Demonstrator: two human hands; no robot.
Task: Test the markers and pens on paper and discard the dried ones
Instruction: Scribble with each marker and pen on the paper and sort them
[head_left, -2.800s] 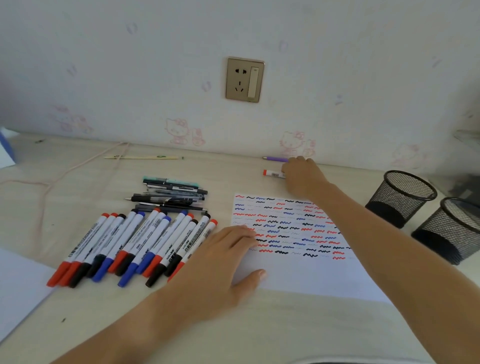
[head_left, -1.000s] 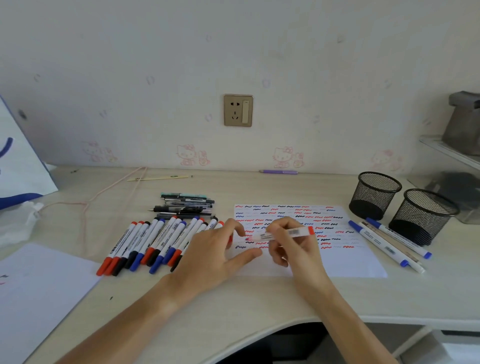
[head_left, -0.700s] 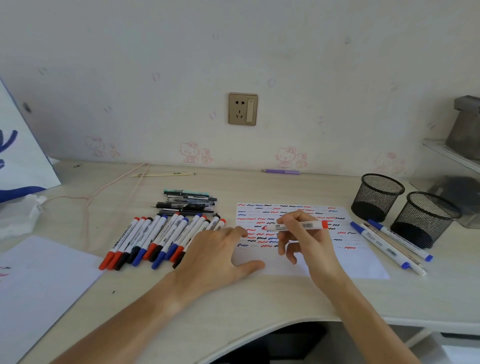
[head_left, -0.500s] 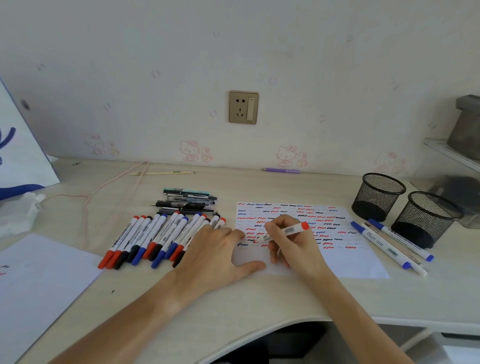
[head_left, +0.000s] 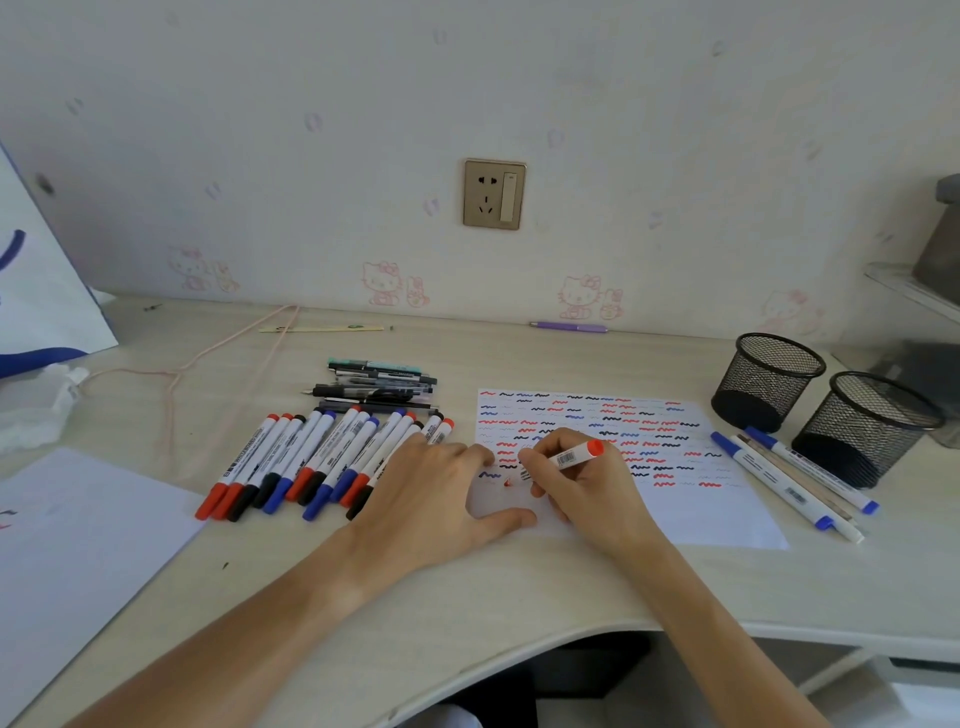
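Just below the centre of the frame, a person's right hand (head_left: 582, 480) grips a red marker (head_left: 563, 460) like a pencil, fingers curled round the barrel, tip down on a sheet of paper (head_left: 727, 519), where a small red mark shows at the tip; the slant probably lets the nib drag freely for a test stroke. The left hand (head_left: 441, 488) lies flat with fingers straight, spread over the sheet's left edge, apparently pinning it so it does not slide. The upper part of the paper is covered in rows of red, blue and black squiggles. Left of the sheet lies a fanned row of capped markers (head_left: 322, 462), with a stack of pens (head_left: 379, 387) behind it. At right, three more markers (head_left: 789, 480) lie beside two black mesh cups (head_left: 815, 400), well apart from the row, perhaps already sorted
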